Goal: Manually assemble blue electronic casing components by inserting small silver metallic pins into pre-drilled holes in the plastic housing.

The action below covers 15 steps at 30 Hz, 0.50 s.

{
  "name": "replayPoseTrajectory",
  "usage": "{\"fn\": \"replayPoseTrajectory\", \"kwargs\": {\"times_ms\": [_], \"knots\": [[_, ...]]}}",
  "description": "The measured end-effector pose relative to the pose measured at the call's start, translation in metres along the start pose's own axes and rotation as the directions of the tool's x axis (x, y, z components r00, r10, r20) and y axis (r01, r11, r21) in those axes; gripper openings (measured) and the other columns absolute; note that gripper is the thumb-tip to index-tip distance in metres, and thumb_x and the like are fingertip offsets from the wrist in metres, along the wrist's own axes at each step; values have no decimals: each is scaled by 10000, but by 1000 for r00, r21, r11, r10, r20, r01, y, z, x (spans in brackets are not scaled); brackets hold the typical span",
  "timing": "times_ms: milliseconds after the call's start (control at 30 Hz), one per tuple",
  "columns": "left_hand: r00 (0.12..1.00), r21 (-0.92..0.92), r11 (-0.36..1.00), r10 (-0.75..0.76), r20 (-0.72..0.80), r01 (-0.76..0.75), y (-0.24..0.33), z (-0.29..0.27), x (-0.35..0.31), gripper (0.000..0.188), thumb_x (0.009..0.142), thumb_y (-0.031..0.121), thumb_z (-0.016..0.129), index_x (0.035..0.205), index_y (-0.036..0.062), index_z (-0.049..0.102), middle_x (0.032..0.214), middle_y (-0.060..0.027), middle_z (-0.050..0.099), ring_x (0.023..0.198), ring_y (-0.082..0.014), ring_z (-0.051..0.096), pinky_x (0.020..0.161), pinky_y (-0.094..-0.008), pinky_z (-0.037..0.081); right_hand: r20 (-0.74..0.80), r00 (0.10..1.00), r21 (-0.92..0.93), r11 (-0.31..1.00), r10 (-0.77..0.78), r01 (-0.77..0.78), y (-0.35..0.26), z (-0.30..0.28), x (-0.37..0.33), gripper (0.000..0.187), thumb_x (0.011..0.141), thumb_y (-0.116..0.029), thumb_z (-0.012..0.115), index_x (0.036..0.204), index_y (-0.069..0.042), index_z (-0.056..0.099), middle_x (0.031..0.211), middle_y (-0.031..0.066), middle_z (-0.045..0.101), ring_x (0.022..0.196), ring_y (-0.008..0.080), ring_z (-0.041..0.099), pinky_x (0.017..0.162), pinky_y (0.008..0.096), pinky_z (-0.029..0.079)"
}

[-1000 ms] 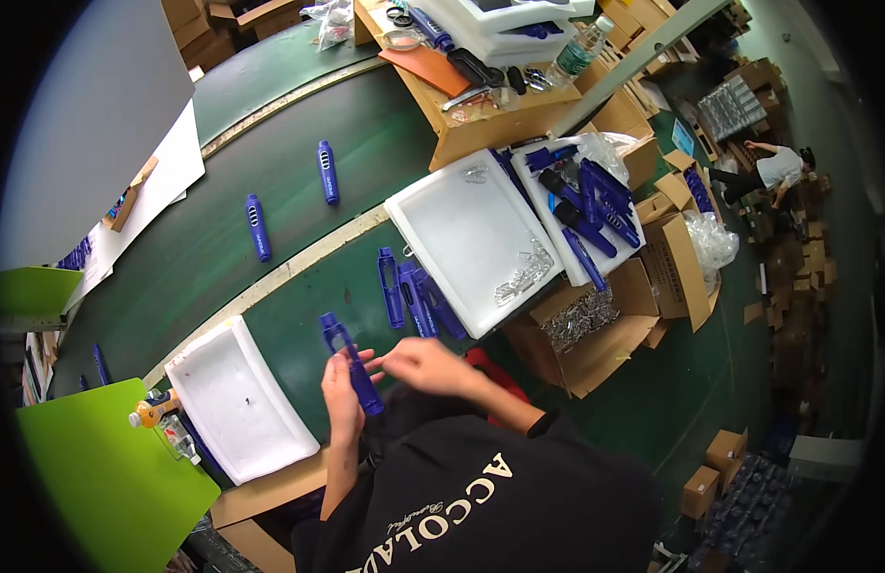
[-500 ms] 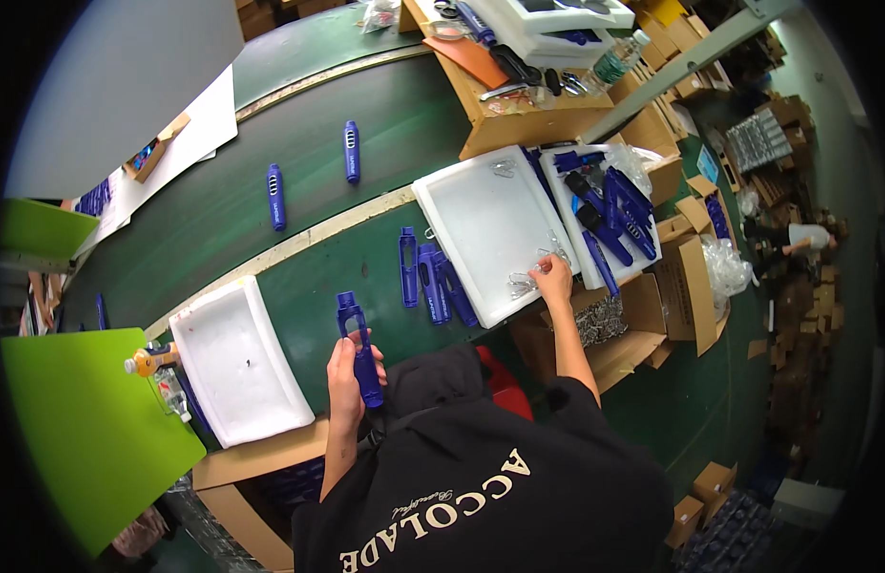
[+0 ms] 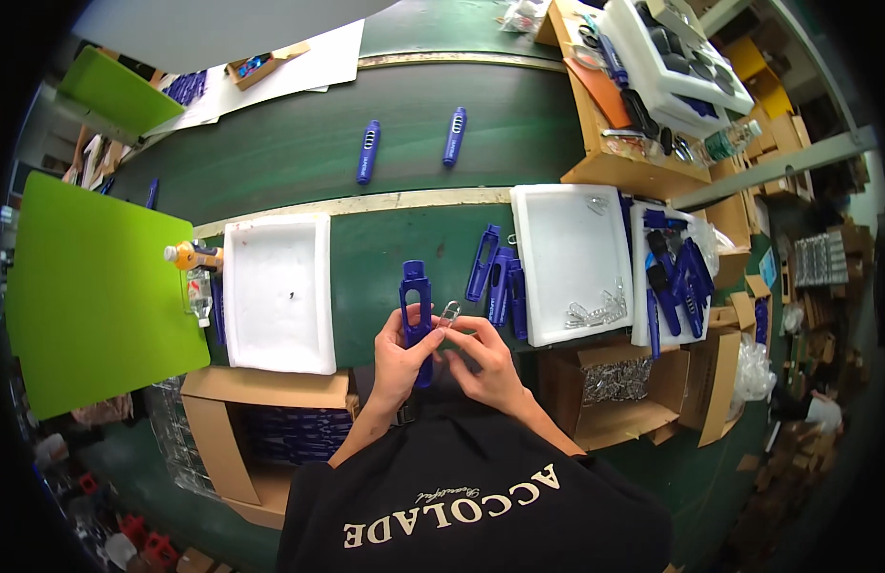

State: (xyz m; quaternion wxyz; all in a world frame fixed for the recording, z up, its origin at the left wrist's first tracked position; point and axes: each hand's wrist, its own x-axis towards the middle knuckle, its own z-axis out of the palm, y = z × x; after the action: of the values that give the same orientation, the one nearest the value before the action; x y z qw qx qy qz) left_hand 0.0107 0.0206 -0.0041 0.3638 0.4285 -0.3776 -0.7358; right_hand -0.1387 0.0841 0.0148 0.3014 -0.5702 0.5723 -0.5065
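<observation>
Upright in my left hand (image 3: 395,365) is a blue plastic pen-shaped casing (image 3: 417,282) with a long cut-out, the fingers wrapped round it. My right hand (image 3: 488,367) pinches a small clear plastic slotted piece (image 3: 450,312) close beside the casing's right side. Whether the two parts touch, I cannot tell. To the right, several more blue casings (image 3: 483,263) lie beside a white foam tray (image 3: 565,265). Toward that tray's near edge sits a small pile of clear plastic pieces (image 3: 603,311), and a few rest near its far corner.
At left stands another white foam tray (image 3: 278,355). Two blue casings (image 3: 368,153) lie on the green conveyor belt (image 3: 271,162). A tray of dark blue parts (image 3: 686,277) sits far right. Open cardboard boxes (image 3: 213,430) stand below the table's near edge, beside a green board (image 3: 99,296).
My right hand has come from the right tray to the casing, bringing a clear plastic piece. My left hand still holds the casing. The whole view has turned.
</observation>
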Motion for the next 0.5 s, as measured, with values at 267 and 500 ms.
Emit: {"fn": "replayPoseTrajectory", "kwargs": {"times_ms": [267,500], "knots": [[996,64,998,32,-89,-26,2,7,-9,417,877,33,743,1236,-30,542,988,-99,708,752,-113,670,569,-218,510,53,924,358,856,379,-372,7,-8,21,173,930,-29,679,1086,42,654,1059,154,701,864,157,698,752,265,558],[997,49,997,-58,50,56,1,-5,-9,448,908,82,710,1294,-29,511,957,-82,673,632,-82,590,560,-225,487,-81,967,264,941,242,-213,2,-7,53,159,878,-12,732,1037,-4,727,929,75,697,738,104,658,648,218,527]]}}
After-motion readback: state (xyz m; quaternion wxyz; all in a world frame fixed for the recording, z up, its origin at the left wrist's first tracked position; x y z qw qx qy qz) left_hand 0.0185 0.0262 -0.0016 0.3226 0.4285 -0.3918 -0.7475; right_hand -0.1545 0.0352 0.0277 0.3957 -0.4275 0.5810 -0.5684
